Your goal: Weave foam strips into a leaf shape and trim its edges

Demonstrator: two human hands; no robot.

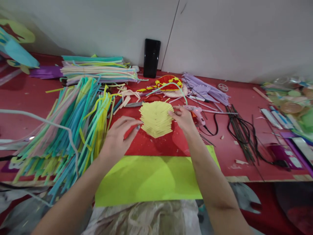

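A pale yellow leaf-shaped piece (156,119) made of overlapping slanted strips lies flat on the red tabletop in front of me. My right hand (183,119) pinches its right edge between thumb and fingers. At the left side, my left hand (121,135) hovers with fingers apart, its fingertips close to the piece's edge; whether they touch it I cannot tell. Bright red shows between the left thumb and fingers. Just behind the piece lie pliers (134,104) with red handles. A pink glue gun (199,115) rests right beside my right hand.
Bundled pastel pipe cleaners (70,120) cover the left side, with another stack (97,70) behind. A black phone (151,58) leans against the wall. Lilac pipe cleaners (207,89) lie at the back right. Dark stems (241,133) and a black cable lie right. A lime-green sheet (151,179) overhangs the front edge.
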